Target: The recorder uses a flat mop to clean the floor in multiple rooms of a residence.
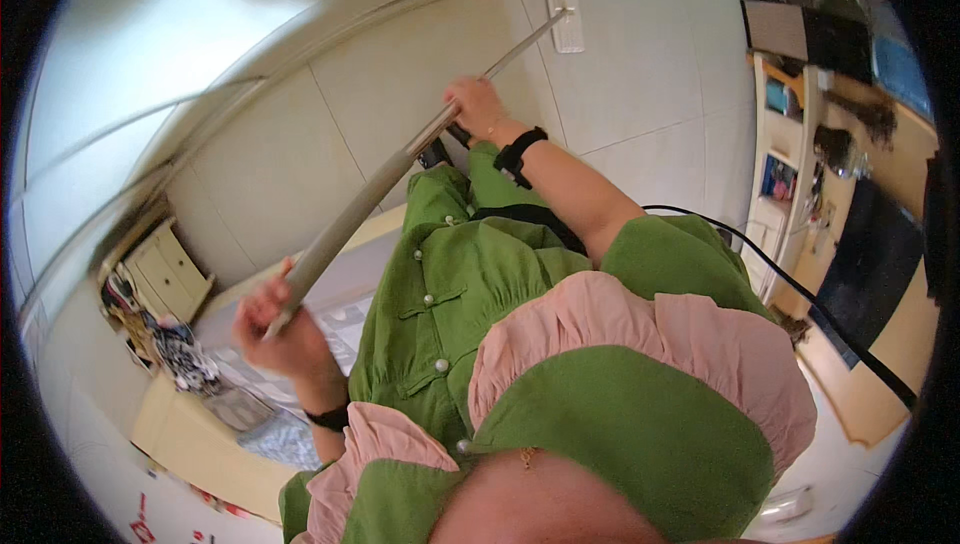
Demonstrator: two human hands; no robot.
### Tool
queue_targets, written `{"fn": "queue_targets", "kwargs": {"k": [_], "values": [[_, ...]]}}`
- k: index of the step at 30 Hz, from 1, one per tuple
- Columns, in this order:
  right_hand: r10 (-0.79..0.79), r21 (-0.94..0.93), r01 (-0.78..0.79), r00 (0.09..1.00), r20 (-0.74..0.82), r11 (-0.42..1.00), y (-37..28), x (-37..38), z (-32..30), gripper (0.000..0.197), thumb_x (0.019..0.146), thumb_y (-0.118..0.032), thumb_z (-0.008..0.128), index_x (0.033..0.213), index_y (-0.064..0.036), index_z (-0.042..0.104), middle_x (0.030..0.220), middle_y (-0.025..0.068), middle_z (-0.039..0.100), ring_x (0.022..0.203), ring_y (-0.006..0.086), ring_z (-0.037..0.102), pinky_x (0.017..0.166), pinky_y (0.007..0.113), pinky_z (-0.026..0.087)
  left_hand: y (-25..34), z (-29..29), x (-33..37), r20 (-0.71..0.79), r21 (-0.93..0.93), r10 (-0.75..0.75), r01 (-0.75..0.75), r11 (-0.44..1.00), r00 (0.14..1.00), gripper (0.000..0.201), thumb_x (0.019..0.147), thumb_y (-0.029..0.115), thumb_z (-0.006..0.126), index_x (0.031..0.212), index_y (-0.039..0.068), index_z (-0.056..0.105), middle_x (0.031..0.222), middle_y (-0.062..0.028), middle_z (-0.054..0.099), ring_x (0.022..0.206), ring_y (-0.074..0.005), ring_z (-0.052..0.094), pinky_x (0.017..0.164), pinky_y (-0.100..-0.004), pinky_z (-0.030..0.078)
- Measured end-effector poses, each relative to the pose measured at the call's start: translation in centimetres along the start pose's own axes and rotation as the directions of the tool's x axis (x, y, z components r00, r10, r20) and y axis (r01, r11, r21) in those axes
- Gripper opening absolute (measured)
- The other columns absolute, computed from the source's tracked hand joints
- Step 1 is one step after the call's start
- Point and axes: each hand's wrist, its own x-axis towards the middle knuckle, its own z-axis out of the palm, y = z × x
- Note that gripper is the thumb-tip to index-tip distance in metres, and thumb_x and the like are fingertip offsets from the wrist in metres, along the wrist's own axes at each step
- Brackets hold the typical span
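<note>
A flat mop runs slantwise across the view, its grey handle (365, 199) ending near my left side and its white rectangular head (564, 24) lying on the floor at the far side. My right hand (478, 109) is closed round the middle of the handle, where a thinner rod comes out of it. Near the handle's upper end, my left hand (275, 334) is curled about it, slightly blurred, with the tip showing at the palm. Black bands circle both wrists.
Pale tiles cover the floor (640, 74). A bed (340, 329) with grey bedding and a cream cabinet (168, 269) stand on the left. To the right are a white shelf unit (785, 144) and a wooden desk (850, 384). A black cable (780, 254) hangs at my right side.
</note>
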Motion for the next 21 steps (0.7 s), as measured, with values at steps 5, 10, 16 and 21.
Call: {"fn": "queue_targets", "kwargs": {"k": [5, 10, 16, 21], "values": [[0.186, -0.117, -0.205, 0.970, -0.160, 0.972, 5.6, 0.7, -2.7, 0.006, 0.062, -0.005, 0.052, 0.062, -0.0105, 0.053, 0.070, 0.0108, 0.051, 0.076, 0.0274, 0.048, 0.067, 0.041, 0.036, -3.8, 3.2, 1.7, 0.293, 0.022, -0.224, 0.227, 0.974, 0.930, 0.024, 0.080, 0.018, 0.035, 0.058, 0.008, 0.035, 0.059, -0.0056, 0.038, 0.074, -0.0250, 0.045, 0.093, -0.0501, 0.021], [0.121, -0.261, -0.091, 0.988, 0.100, 0.961, 0.2, 1.7, -5.3, 0.009, 0.061, -0.006, 0.052, 0.067, -0.0104, 0.057, 0.071, 0.0126, 0.055, 0.072, 0.0315, 0.052, 0.056, 0.043, 0.041, 1.0, 1.8, 1.1, 0.492, 0.339, 0.179, -0.377, 0.862, 0.852, 0.027, 0.080, 0.020, 0.032, 0.059, 0.005, 0.036, 0.060, -0.0093, 0.041, 0.065, -0.0253, 0.047, 0.081, -0.0494, 0.036], [0.082, -0.229, -0.029, 0.971, 0.223, 0.973, -11.2, 4.5, -4.0, 0.012, 0.059, -0.007, 0.055, 0.070, -0.0124, 0.058, 0.069, 0.0098, 0.056, 0.072, 0.0289, 0.054, 0.054, 0.041, 0.042, 9.5, 0.3, -0.4, 0.391, 0.254, 0.506, -0.619, 0.743, 0.769, 0.027, 0.078, 0.025, 0.028, 0.059, 0.005, 0.032, 0.050, -0.0053, 0.032, 0.051, -0.0199, 0.042, 0.058, -0.0378, 0.044], [0.037, -0.048, -0.021, 0.936, 0.349, 0.999, -10.5, 6.2, -4.5, 0.010, 0.063, -0.006, 0.056, 0.066, -0.0159, 0.057, 0.066, 0.0062, 0.055, 0.076, 0.0267, 0.053, 0.062, 0.042, 0.040, 8.9, 1.8, -0.7, 0.482, 0.118, 0.620, -0.747, 0.654, 0.619, 0.021, 0.079, 0.017, 0.032, 0.063, 0.005, 0.031, 0.056, -0.0052, 0.030, 0.057, -0.0211, 0.041, 0.061, -0.0367, 0.043]]}}
